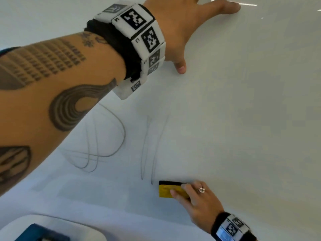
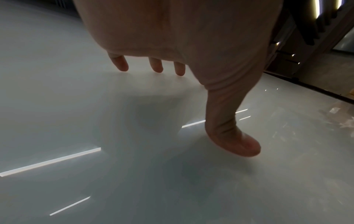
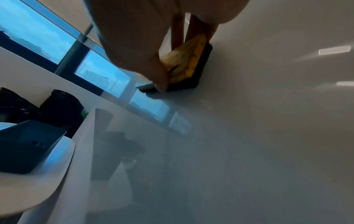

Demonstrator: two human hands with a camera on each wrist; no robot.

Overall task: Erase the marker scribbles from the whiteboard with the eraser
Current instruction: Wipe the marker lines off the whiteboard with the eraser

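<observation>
The whiteboard (image 1: 234, 119) fills the head view, with thin grey marker scribbles (image 1: 104, 145) left of centre and a zigzag stroke (image 1: 149, 153) beside them. My right hand (image 1: 196, 197) grips a yellow eraser with a black felt face (image 1: 166, 190), pressed on the board just right of the zigzag's lower end. In the right wrist view the eraser (image 3: 189, 63) sits between thumb and fingers, felt on the whiteboard (image 3: 249, 136). My left hand (image 1: 187, 28) lies spread and flat on the board higher up; its fingertips (image 2: 247, 145) touch the whiteboard (image 2: 76, 106).
A white rounded table (image 1: 57, 223) carrying a dark blue box (image 1: 40, 232) sits at the lower left, close to the board. In the right wrist view, the blue box (image 3: 25, 150) stands before windows (image 3: 38, 34) and dark bags (image 3: 59, 106).
</observation>
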